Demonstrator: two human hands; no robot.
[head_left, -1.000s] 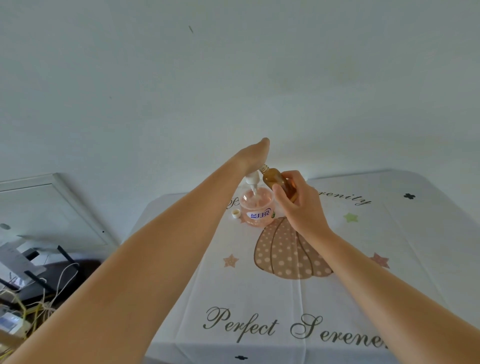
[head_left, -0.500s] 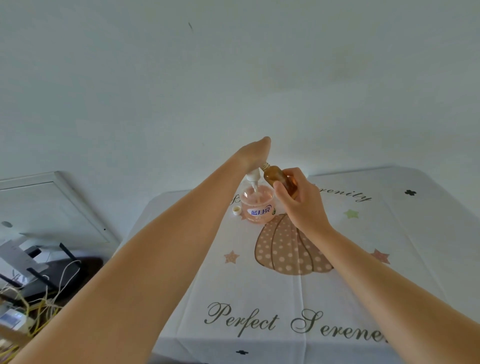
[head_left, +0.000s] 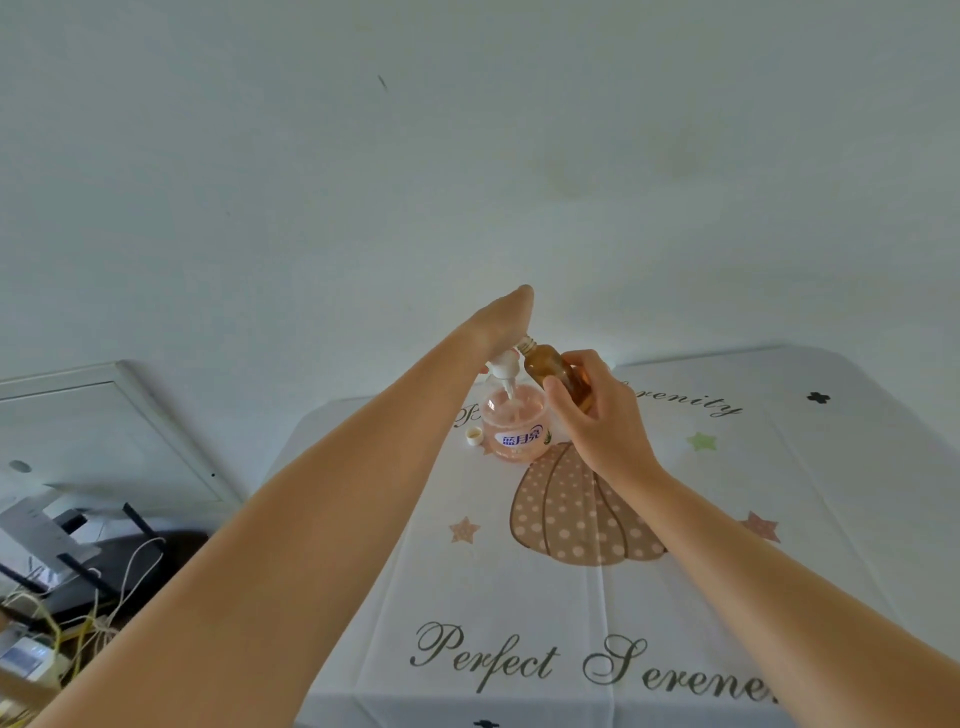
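A pink pump bottle with a blue and white label stands on the tablecloth at the far middle. My left hand lies palm down on its white pump head and presses on it. The fingers are hidden behind the back of the hand. My right hand grips a small amber bottle. The amber bottle is tilted, with its open neck right at the pump's nozzle, under my left hand. A small white cap lies on the cloth just left of the pink bottle.
The cloth carries a dotted pumpkin print and the words "Perfect Serene". A white wall rises behind the table. Off the table's left side are a white framed panel, a dark stand and loose cables.
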